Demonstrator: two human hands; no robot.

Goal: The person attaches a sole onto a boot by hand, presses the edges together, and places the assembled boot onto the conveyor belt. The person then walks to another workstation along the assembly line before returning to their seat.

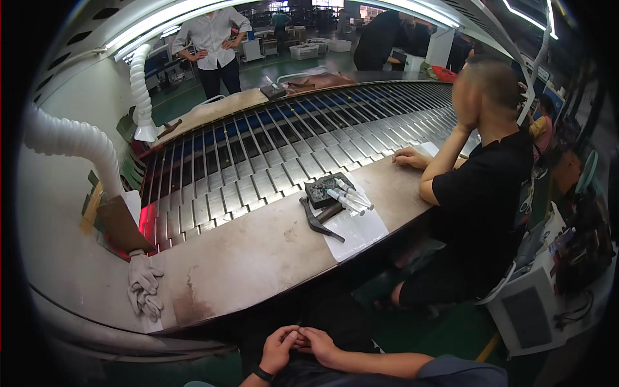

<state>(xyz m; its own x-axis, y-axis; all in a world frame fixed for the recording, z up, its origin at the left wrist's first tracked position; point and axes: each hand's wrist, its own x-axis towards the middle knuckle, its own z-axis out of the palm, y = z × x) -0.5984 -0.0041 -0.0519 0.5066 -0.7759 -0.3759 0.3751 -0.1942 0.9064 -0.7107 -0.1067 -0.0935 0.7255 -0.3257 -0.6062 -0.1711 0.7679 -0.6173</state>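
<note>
My left hand (278, 347) and my right hand (320, 344) rest together over my lap, below the bench's front edge. Their fingers are curled in and press against each other, and I see nothing held between them. A dark band circles my left wrist. On the bench ahead, a white sheet (364, 235) lies under a dark porous block (320, 191). Several syringes (349, 198) lean across that block. Beside it is a black tool with a bent handle (316, 221). Grey work gloves (143, 284) lie at the bench's left end.
A slatted metal conveyor (277, 177) runs behind the pale bench top (251, 258). White ribbed hoses (77, 138) hang at the left. A person in black (483, 174) sits at my right, one forearm on the bench. Another person (216, 48) stands across the conveyor.
</note>
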